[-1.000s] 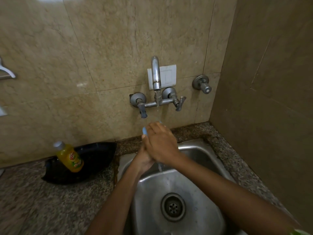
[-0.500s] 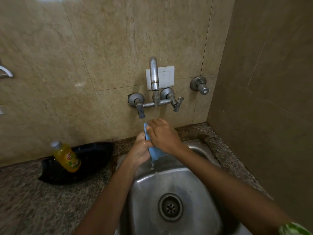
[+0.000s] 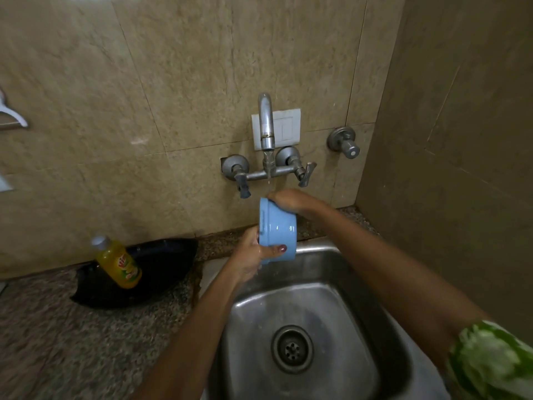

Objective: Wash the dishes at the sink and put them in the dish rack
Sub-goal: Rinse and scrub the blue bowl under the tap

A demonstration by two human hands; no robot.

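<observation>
A home kitchen washing corner: a steel sink set into a speckled granite desk, a wall tap on beige tiles, and a dish-soap bottle beside it.

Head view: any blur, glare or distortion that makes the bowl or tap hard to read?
Head view: the blue bowl and tap are sharp; the green sleeve at lower right is smeared; wide-angle bending curves the wall tile lines toward the edges; light is dim and even, with only soft reflections on the sink steel and a small bright patch on the left tiles.
</observation>
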